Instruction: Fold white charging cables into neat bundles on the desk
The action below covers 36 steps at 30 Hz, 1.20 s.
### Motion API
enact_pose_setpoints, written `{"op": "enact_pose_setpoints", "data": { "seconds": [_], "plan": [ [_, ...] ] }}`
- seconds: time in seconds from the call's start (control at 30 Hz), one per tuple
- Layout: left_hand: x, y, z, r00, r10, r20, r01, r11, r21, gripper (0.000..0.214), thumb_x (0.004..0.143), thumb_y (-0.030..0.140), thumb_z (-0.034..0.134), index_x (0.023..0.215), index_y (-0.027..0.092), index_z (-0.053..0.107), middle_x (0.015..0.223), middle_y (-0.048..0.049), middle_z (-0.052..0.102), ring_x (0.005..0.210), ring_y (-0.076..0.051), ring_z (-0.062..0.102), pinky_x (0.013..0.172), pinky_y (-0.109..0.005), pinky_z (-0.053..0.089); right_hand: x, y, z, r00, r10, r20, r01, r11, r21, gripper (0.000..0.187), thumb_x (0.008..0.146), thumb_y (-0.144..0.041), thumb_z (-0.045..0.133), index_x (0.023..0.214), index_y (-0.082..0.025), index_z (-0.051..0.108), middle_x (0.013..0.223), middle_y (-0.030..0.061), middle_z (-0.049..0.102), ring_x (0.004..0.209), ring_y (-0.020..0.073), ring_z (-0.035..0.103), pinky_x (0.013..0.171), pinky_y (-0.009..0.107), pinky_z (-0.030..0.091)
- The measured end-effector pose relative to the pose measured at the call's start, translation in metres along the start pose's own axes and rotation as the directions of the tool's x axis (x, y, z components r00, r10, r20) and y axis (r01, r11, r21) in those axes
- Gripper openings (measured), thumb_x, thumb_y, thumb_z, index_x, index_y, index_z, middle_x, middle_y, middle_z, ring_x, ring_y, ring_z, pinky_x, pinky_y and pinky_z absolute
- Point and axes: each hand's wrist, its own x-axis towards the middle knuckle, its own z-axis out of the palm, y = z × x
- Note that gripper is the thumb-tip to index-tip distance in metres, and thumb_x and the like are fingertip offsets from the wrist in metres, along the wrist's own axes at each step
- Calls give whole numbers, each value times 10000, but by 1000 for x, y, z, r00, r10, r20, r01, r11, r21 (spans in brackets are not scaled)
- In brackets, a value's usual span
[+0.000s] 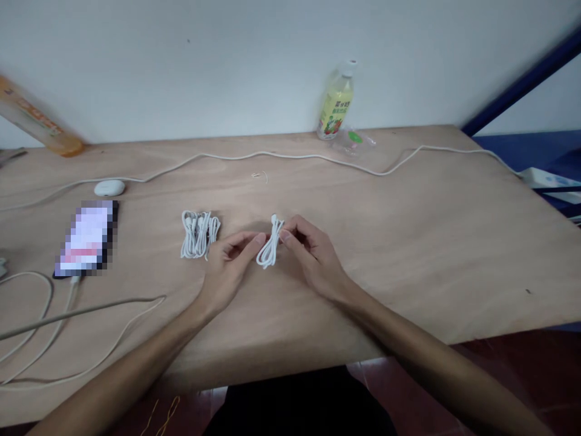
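Observation:
A coiled white cable (271,245) is held upright over the middle of the table, pinched from both sides. My left hand (233,257) closes on its left side with thumb and fingers. On its right side, my right hand (311,251) grips it the same way near the upper half, its thumb against the bundle. Just left of my left hand lies a row of several similar coiled white cables (200,234), side by side on the wood.
A phone (86,239) with a plugged-in cable and a white earbud case (109,188) lie on the left. A long white cord (281,156) crosses the back. A drink bottle (336,106) stands by the wall near clear plastic packaging (354,142); an orange bottle (40,124) leans at far left.

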Motion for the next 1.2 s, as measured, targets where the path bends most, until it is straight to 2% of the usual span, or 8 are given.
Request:
{"op": "enact_pose_setpoints", "data": {
  "seconds": [0.1, 0.2, 0.33, 0.5, 0.63, 0.77, 0.97, 1.2],
  "plan": [
    [2, -2, 1, 976, -179, 128, 198, 968, -157, 403, 861, 600, 889, 922, 202, 912, 871, -68, 869, 751, -207, 776, 727, -316, 623, -1, -1, -1, 996, -78, 49, 82, 993, -84, 224, 1092, -294, 578, 882, -238, 633, 846, -3, 638, 781, 166, 563, 753, 323, 441],
    [3, -2, 2, 963, -225, 146, 255, 937, -239, 403, 789, 570, 959, 963, 209, 915, 942, -71, 878, 866, -224, 798, 834, -333, 632, 0, 0, -3, 987, -138, 79, 149, 978, -148, 231, 1096, -291, 589, 878, -240, 644, 871, 5, 655, 797, 169, 571, 776, 329, 455],
    [5, -1, 0, 975, -200, 93, 216, 954, -209, 361, 765, 476, 989, 1024, 235, 916, 1017, -60, 887, 940, -224, 805, 917, -339, 630, 0, 0, -4, 990, -106, 95, 119, 984, -136, 253, 1094, -345, 606, 866, -242, 642, 850, 3, 664, 775, 169, 563, 762, 329, 454],
    [6, -1, -1, 996, -87, 5, 87, 989, -119, 277, 745, 356, 994, 990, 254, 913, 986, -37, 892, 909, -197, 807, 892, -306, 642, 0, -1, -2, 997, 23, 76, -23, 1000, 3, 305, 1069, -425, 629, 829, -239, 603, 776, -21, 601, 733, 158, 518, 710, 314, 414],
    [4, 0, 0, 997, -75, -33, 72, 994, -83, 242, 713, 306, 1001, 921, 242, 895, 964, -34, 894, 880, -206, 819, 895, -333, 665, 2, 3, -2, 991, 112, 76, -120, 987, 110, 382, 1028, -540, 668, 804, -238, 603, 738, -33, 527, 698, 151, 450, 668, 308, 376],
    [2, 3, -1, 997, -46, -57, 44, 998, -37, 264, 722, 285, 979, 967, 231, 895, 997, -47, 900, 913, -231, 840, 939, -379, 682, 4, 8, -2, 973, 195, 126, -216, 958, 186, 400, 986, -584, 697, 803, -238, 615, 714, -41, 505, 638, 139, 401, 603, 298, 321],
    [1, 6, -3, 992, 121, -22, -118, 988, 99, 153, 796, 260, 915, 949, 262, 912, 1046, -43, 901, 1016, -246, 839, 998, -388, 667, 4, 8, -3, 926, 336, 173, -370, 897, 241, 409, 947, -576, 730, 763, -237, 596, 624, -70, 448, 566, 120, 356, 556, 290, 254],
    [2, 3, -1, 1000, -22, -19, 22, 1000, 17, 215, 793, 328, 944, 978, 231, 893, 1046, -59, 898, 977, -256, 837, 984, -408, 671, 5, 8, -4, 928, 326, 182, -362, 903, 231, 431, 954, -610, 702, 757, -235, 628, 609, -64, 456, 563, 125, 360, 547, 289, 272]
  ]
}}
